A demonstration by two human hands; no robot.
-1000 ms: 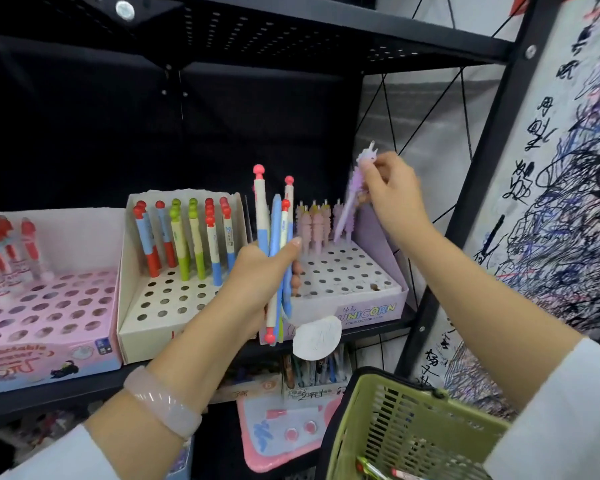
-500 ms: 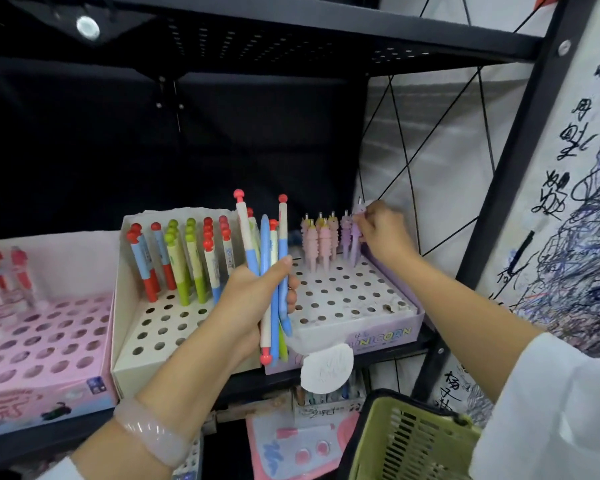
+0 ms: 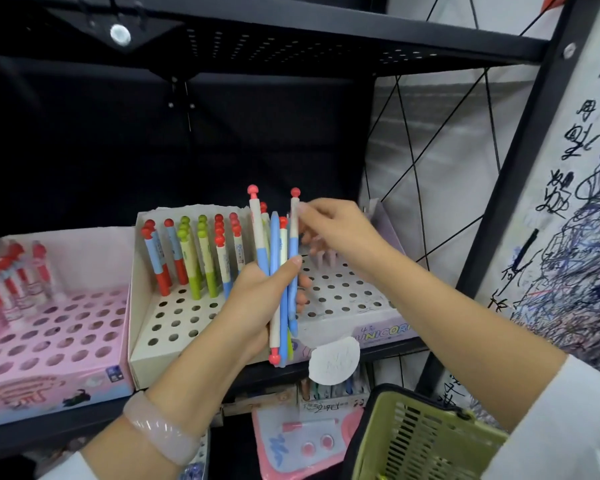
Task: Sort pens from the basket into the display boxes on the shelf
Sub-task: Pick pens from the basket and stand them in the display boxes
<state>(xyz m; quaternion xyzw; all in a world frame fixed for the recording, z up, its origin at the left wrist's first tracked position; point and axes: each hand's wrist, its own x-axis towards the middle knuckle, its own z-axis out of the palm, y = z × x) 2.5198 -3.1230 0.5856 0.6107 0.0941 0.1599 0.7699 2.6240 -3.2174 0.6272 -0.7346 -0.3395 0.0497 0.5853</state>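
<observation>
**Unicorn pen's in, now it's the red-capped ones' turn**

Standing next to this person at the shelf (image 3: 326,367), and it looks like the step in hand is picking the next pen out of the bundle. The left hand (image 3: 257,306) has its grip wrapped around a bunch of pens (image 3: 280,271), held upright right in front of the cream display box (image 3: 160,327), which sits in the middle of the shelf. The right hand (image 3: 333,230) is up at the top of that bunch, fingertips pinching the upper end of the red-capped pen (image 3: 294,223) on the right edge of it. It's a light pinch, only thumb and fingertips.

Compared with a moment ago: the right hand was over at the back row of the purple unicorn box (image 3: 357,317), just right of the cream box, seating a purple pen. Now it's let go of that and come across to the bunch. The left hand has hardly budged.

My guess for what's next: slide that pen up out of the left hand's grip and drop it into a free hole in the cream box, where the matching red and green capped pens stand along the back. Plenty of open holes in front of them. The green basket (image 3: 426,441) hangs below the cream box, off to the right.
</observation>
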